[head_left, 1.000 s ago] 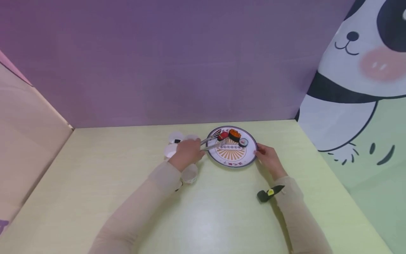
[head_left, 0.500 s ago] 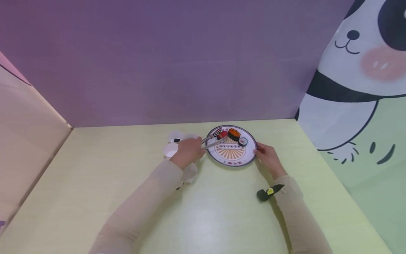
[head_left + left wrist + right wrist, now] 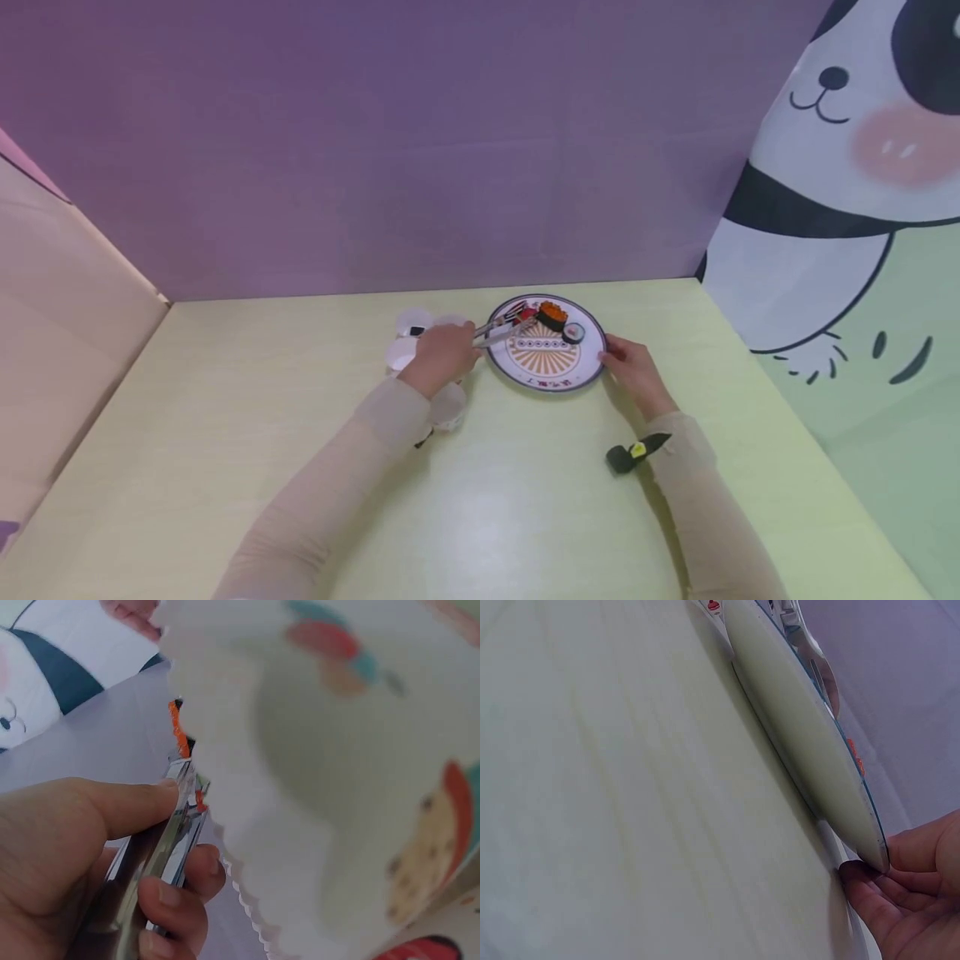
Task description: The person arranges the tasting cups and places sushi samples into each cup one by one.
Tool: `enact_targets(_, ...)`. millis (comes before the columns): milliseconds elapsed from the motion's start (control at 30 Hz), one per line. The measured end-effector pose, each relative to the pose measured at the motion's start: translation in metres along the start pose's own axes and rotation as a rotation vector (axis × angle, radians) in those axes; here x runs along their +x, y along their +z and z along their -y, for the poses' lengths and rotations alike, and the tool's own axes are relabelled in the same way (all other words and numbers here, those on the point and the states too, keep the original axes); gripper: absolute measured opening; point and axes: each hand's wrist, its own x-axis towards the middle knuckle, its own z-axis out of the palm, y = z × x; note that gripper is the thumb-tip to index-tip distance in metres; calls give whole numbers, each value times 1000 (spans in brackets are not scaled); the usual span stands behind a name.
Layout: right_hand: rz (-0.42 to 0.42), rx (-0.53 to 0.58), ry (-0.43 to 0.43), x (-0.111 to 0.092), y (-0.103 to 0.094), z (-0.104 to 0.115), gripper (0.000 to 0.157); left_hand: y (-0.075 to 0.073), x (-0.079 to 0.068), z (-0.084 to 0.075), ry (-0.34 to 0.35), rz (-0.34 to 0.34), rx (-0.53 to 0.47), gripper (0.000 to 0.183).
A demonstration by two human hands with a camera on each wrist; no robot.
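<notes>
My left hand [image 3: 444,357] grips metal tongs [image 3: 124,904], thumb on one side and fingers curled round the other. In the head view the tongs' tips reach over the round white plate [image 3: 543,367], at a red-topped sushi piece [image 3: 527,315]. Whether they clamp it cannot be told. Beside it sit a sushi piece with orange roe [image 3: 553,315] and a small sushi roll [image 3: 573,333]. A black-and-white striped piece [image 3: 514,310] lies at the plate's left. My right hand [image 3: 633,373] pinches the plate's right rim; the right wrist view shows the plate's pale underside tilted.
Several white paper cups with scalloped rims [image 3: 401,354] stand left of the plate, partly behind my left hand. One cup [image 3: 315,787] fills much of the left wrist view. A black strap-like device [image 3: 636,454] sits at my right wrist. A purple wall [image 3: 412,167] rises behind the table.
The tongs' arms have drawn slightly closer together at the red-topped sushi piece, which shows less now. My right hand keeps its hold on the plate.
</notes>
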Motion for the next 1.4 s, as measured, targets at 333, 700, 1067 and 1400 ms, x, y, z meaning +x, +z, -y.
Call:
enact_targets(333,4,16,3,0,2,-1,45,-2,-3,5,17,-7,1,40)
enact_targets(700,4,-3,-8,-1,-1,-3,45,-3,-11,5,30,-28,-31,39)
enact_targets(1067,3,2,7,-1,-3,-2,45,-9,-24,6,40,-62,-56,34)
enact_targets(1400,13,2,-3,1,-2,-3,45,-9,-42,16,59,-119,-44,28)
